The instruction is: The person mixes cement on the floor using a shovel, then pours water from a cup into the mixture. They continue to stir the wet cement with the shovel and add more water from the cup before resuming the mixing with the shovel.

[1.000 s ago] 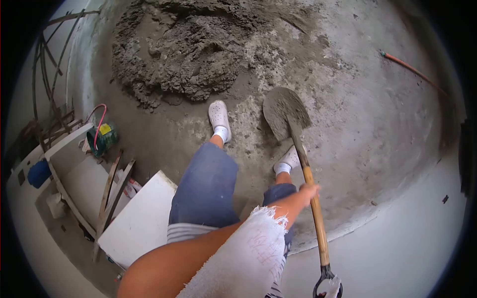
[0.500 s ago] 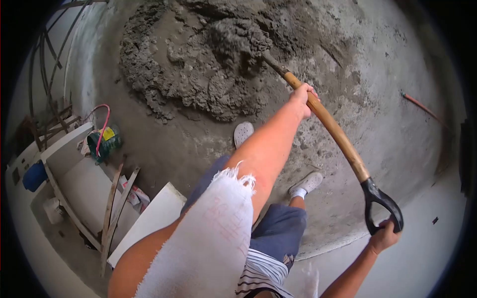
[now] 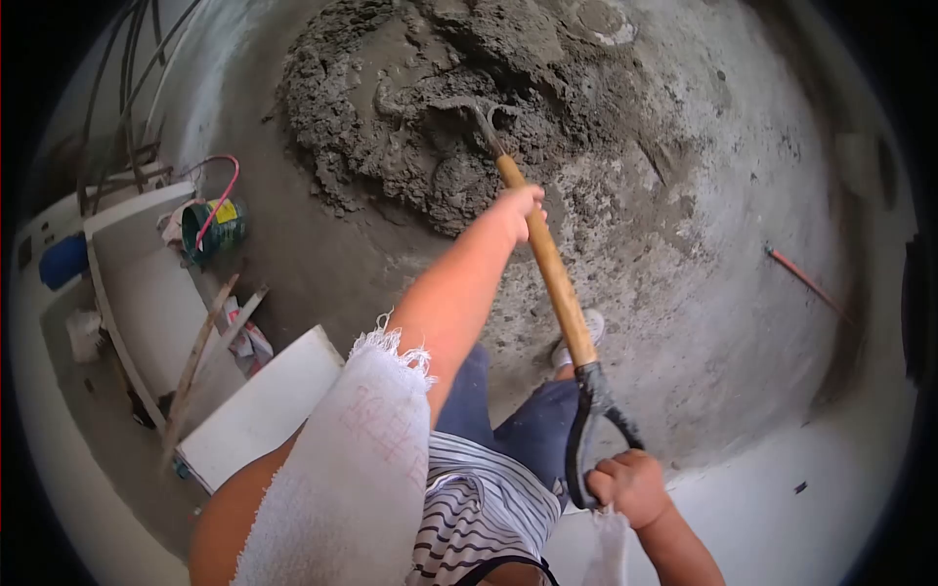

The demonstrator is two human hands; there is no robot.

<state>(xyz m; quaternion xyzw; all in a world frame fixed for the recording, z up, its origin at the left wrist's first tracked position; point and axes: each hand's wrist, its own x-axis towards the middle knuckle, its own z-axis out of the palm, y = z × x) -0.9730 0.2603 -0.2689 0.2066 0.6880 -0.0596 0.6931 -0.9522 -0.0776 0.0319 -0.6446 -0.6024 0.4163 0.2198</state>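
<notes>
A shovel (image 3: 557,273) with a wooden shaft and a black D-shaped grip runs from near my body up to a heap of wet grey mortar (image 3: 410,181). Its blade is partly sunk in the heap, so only its upper edge shows. Around the upper shaft, not far behind the blade, my left hand (image 3: 520,210) is closed. My right hand (image 3: 630,486) is wrapped around the black grip at the near end. A frayed white cloth (image 3: 342,459) hangs over my left upper arm.
To the left are a green bucket (image 3: 220,227) with a pink handle, a white trough-like box (image 3: 147,283), wooden strips (image 3: 200,356) and a white board (image 3: 259,410). A reddish rod (image 3: 806,276) lies on the floor at right. My shoe (image 3: 593,324) stands below the shaft.
The shovel's grip has swung left and closer to my body, both hands moving with it. The mortar lump earlier on the blade no longer shows there. The view has shifted somewhat.
</notes>
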